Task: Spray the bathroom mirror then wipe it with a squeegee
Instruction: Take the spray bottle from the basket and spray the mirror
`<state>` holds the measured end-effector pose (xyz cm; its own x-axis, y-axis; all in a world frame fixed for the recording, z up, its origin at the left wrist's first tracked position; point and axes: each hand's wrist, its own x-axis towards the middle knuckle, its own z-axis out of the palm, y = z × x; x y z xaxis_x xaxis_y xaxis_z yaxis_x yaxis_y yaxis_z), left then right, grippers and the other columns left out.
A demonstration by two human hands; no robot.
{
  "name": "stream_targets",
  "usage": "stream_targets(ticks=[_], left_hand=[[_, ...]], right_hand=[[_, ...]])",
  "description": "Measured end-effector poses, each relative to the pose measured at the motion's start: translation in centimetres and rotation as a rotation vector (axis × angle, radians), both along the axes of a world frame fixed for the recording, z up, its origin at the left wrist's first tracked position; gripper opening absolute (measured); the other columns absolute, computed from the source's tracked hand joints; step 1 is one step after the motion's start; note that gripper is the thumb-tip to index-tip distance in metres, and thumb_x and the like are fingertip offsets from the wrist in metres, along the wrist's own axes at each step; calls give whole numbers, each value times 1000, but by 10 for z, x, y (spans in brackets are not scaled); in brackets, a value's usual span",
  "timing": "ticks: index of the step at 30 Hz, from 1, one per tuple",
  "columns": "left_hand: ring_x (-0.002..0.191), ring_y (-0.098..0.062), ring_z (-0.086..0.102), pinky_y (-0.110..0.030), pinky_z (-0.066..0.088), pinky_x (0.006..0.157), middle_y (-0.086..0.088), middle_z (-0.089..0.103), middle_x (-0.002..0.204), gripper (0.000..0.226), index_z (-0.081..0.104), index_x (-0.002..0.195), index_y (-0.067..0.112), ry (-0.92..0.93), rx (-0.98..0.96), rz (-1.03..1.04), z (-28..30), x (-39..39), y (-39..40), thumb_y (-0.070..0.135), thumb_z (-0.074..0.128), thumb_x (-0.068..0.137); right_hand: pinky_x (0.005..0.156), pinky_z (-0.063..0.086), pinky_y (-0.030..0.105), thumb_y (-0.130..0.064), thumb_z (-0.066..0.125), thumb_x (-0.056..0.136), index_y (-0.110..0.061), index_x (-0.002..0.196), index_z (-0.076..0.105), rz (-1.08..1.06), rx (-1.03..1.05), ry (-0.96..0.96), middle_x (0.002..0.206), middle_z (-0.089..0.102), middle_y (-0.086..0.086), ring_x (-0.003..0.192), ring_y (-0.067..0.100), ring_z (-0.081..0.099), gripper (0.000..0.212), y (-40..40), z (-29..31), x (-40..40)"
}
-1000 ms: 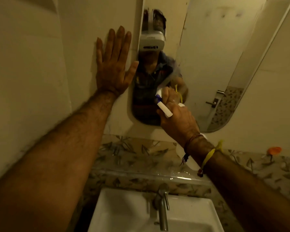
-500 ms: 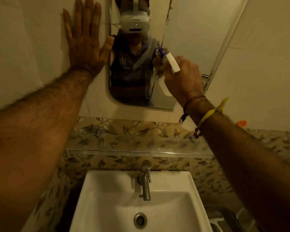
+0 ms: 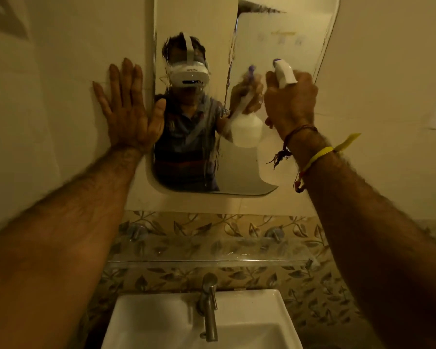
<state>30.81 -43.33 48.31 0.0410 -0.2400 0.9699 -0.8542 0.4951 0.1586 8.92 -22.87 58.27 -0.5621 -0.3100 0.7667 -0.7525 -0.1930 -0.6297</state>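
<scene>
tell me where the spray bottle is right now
In the head view the spray bottle is up on the right, held in the right hand with its nozzle facing the mirror, above the sink.

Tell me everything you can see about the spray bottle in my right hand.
The spray bottle has a white trigger head with a purple nozzle tip pointing up toward the mirror. Its pale, translucent plastic body hangs below the right hand, which grips the neck and hides it. The bottle is held upright, close to the glass, and its reflection shows there.
</scene>
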Motion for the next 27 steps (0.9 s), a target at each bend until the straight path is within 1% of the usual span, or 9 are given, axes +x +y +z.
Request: stream_targets(ticks=[2,6,10,12,14,16,18,22,27], left_hand=[[158,-33,12,-62,-1,122,-9,15,171,76,9,164,19,15,15,-7,-2,-4,-2,65,19,104],[159,-27,5,-51,-16,122,-5,11,172,77,-1,164,24,20,12,-2,-3,-5,-9,67,20,104],[158,-23,2,-42,-27,120,-6,12,171,78,-1,164,24,2,3,-14,-3,-1,-12,66,25,103],[158,-29,7,-41,-28,119,-8,14,171,80,-1,164,22,-14,3,-19,-2,-1,-11,66,26,103],[157,-35,12,-41,-29,118,-11,15,170,80,4,164,20,-33,30,-42,-1,1,-7,67,25,103],[156,-38,13,-40,-30,116,-13,16,170,79,8,164,18,-56,61,-56,1,3,-1,67,24,103],[157,-39,10,-40,-31,114,-14,13,170,79,9,163,16,-83,111,-71,4,6,5,67,23,104],[158,-35,0,-44,-31,114,-13,2,172,79,2,164,16,-135,214,-121,6,15,16,67,12,104],[158,-33,-8,-47,-33,111,-14,-8,171,87,-5,163,16,-144,308,-155,-15,17,27,73,-3,97]], right_hand=[[33,36,5,-38,65,91,-18,106,67,-20,-58,-94,72,51,-19,58,-1,54,25,4,1,-9],[29,36,8,-36,64,90,-26,88,62,-72,-96,-188,69,53,-16,53,3,55,11,14,-8,-25],[29,28,5,-39,62,90,-23,96,69,-159,-16,-217,71,57,-10,51,-1,49,19,21,-45,-41],[32,32,7,-41,62,91,-26,93,67,-176,58,-225,77,62,-4,50,0,52,16,24,-70,-45],[36,45,16,-41,63,90,-31,85,59,-148,111,-236,80,66,-1,52,7,59,13,26,-94,-42],[45,58,32,-42,63,91,-31,84,56,-131,172,-206,79,66,1,56,17,65,14,26,-113,-36],[54,62,41,-41,62,91,-31,83,57,-112,249,-138,73,62,-3,61,22,66,14,25,-126,-25],[55,62,40,-40,63,92,-25,79,60,-21,335,-26,66,61,-5,58,21,65,20,20,-141,4],[60,60,35,-39,53,97,-21,104,64,124,426,149,85,67,1,69,20,66,22,5,-154,50]])
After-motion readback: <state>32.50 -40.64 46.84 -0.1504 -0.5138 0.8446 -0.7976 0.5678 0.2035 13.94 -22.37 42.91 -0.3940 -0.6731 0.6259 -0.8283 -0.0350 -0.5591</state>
